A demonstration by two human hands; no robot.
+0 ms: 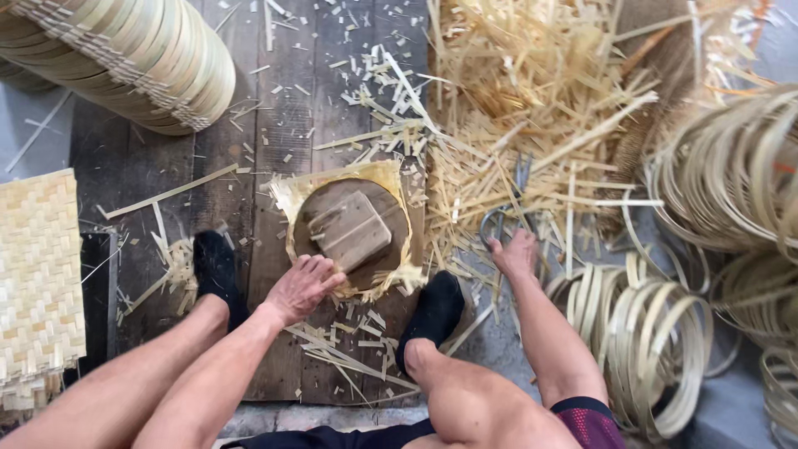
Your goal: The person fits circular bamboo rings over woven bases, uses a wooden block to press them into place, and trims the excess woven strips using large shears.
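Left hand: we log it spread wide, fingers flat on the 7 o'clock rim of the round woven bamboo mat with frayed edge.
Square wooden block: lying on the round dark wooden disc that covers the mat's centre.
Right hand: closed around the handles of grey metal scissors, at 3 o'clock from the mat.
Dark plank floor: we note pale bamboo offcuts heaped at 1 o'clock, coiled bamboo hoops at 4 o'clock.
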